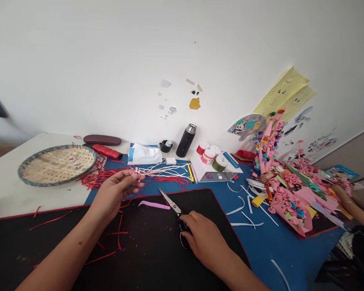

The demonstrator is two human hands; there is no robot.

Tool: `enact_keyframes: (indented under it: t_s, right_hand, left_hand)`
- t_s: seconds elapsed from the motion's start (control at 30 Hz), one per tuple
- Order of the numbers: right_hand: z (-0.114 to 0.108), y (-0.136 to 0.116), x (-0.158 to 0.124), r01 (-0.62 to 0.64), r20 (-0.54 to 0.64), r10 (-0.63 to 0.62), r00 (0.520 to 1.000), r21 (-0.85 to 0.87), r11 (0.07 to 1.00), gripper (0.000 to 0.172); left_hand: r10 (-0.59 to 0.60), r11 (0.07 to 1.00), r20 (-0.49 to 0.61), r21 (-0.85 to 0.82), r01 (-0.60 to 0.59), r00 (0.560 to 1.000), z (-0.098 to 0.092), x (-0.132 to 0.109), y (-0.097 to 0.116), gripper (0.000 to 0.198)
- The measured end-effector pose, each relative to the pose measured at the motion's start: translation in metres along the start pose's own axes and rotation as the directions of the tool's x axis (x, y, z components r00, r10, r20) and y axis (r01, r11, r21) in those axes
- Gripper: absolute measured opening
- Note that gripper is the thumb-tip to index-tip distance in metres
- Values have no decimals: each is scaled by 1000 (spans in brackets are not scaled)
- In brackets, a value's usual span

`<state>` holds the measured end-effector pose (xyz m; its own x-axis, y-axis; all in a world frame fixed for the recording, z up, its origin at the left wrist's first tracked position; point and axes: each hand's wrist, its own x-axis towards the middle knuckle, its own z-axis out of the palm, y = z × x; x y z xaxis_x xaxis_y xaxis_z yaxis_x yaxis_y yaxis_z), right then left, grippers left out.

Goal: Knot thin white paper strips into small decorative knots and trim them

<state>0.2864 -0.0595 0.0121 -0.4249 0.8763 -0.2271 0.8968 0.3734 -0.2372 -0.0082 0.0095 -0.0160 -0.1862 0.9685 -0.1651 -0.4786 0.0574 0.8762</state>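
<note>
My left hand (113, 192) is raised over the far edge of the black mat (109, 262), thumb and forefinger pinched together on a small red-and-white cord piece (136, 174). Its exact shape is hard to make out. Behind those fingertips white cords (164, 169) and red cords (177, 181) lie spread on the blue surface. My right hand (204, 238) has its fingers on the handles of a pair of scissors (172, 205), whose blades point away and to the left. A pink tweezers-like tool (154, 205) rests on the mat just left of the blades.
A woven basket (45, 165) stands at the left beside a red thread spool (107, 152). Along the wall are a black flask (186, 141) and a white box with jars (209, 171). Pink paper crafts (291, 206) crowd the right, near another person's arm (352, 208).
</note>
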Motion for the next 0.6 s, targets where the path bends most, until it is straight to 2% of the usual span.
enact_keyframes:
  t_s: [0.17,0.27,0.43,0.6]
  right_hand:
    - [1,0,1,17,5,-16,1000,-34,999,40]
    - [-3,1,3,14,2,-14,1000,2,1000,39]
    - [-3,6,3,-36,-11,40,999,229,973,37]
    - [5,13,2,-77,47,62,997,472,878,51]
  left_hand:
    - [-23,1000,4,-2,23,1000,1,-1,0,49]
    - [-30,1000,3,-7,30,1000,3,-2,2,50]
    - [-3,1000,-24,-9,2,1000,5,-3,4,51]
    - [0,1000,-36,2,0,999,4,-2,3,49]
